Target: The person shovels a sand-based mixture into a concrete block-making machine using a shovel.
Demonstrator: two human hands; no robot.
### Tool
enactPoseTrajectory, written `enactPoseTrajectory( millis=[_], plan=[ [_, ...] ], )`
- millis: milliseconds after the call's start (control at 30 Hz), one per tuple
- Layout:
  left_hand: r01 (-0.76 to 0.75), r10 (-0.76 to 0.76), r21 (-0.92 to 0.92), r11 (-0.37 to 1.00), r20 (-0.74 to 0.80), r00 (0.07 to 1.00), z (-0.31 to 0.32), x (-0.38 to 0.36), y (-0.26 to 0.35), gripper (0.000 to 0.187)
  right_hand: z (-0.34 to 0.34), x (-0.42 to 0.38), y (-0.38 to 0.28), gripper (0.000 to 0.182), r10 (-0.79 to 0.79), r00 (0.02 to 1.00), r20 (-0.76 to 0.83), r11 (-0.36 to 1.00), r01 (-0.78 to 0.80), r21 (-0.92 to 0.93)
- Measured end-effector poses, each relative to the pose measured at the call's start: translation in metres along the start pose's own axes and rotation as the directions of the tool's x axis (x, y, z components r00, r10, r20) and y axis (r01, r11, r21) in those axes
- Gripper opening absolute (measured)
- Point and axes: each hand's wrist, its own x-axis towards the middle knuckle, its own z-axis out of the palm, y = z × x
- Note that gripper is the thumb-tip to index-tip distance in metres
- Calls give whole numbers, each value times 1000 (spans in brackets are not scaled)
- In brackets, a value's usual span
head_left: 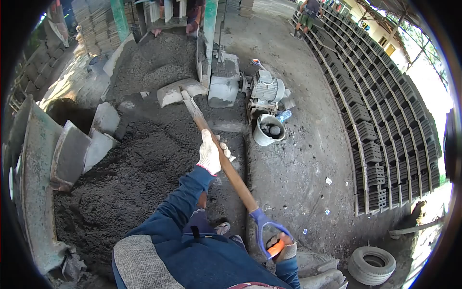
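Observation:
A shovel [237, 183] with a wooden shaft and a blue D-shaped handle runs diagonally across the middle of the view. My left hand [210, 153], in a white knit glove, is wrapped round the shaft partway down. At the lower right my right hand [286, 246] is closed on the orange grip of the handle. The shovel's blade [168, 94] is at the far end, near the front of a heap of grey mix [159, 55]. Darker, damp mix [130, 164] covers the ground left of the shaft.
Beside a motor [267, 87] stands a bucket [263, 138] with dark lumps inside. Curved metal plates [72, 149] edge the left. Long racks of grey blocks [370, 125] line the right, with another person [308, 19] beyond. A tire [370, 266] lies lower right.

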Motion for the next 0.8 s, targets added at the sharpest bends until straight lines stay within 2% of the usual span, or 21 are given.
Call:
enactPoseTrajectory(
  millis=[33,167,200,333,433,500,533,667,767,800],
  plan=[
    [-1,1,-12,1000,-11,1000,5,3,-3,62,-2,8,-8,28,-28,1000,14,999,27,28],
    [24,-28,-68,997,-62,998,13,11,-5,60,-28,38,-22,31,103,990,92,995,-104,6],
    [17,-22,-80,997,-61,998,9,15,-8,60,-28,39,-18,30,70,997,24,998,-69,-12],
    [-18,16,-41,999,-43,999,0,34,9,60,6,43,1,23,41,997,-64,997,-45,-67],
    [-23,23,31,999,-13,1000,-13,62,53,62,63,57,16,28,40,999,-2,984,-40,-173],
    [-56,53,51,997,53,997,-24,92,86,63,108,69,25,30,63,995,82,993,-55,-103],
    [-62,58,55,997,74,996,-28,108,104,62,100,95,48,35,124,983,133,988,-110,-106],
    [-188,174,211,959,85,981,-26,167,179,61,187,120,43,43,-53,914,401,971,141,-194],
    [-197,172,239,951,122,978,-30,212,236,63,241,153,55,39,1,887,462,969,113,-218],
    [-187,163,249,950,113,980,-27,227,255,63,265,164,52,37,-40,876,480,957,172,-234]
  ],
)
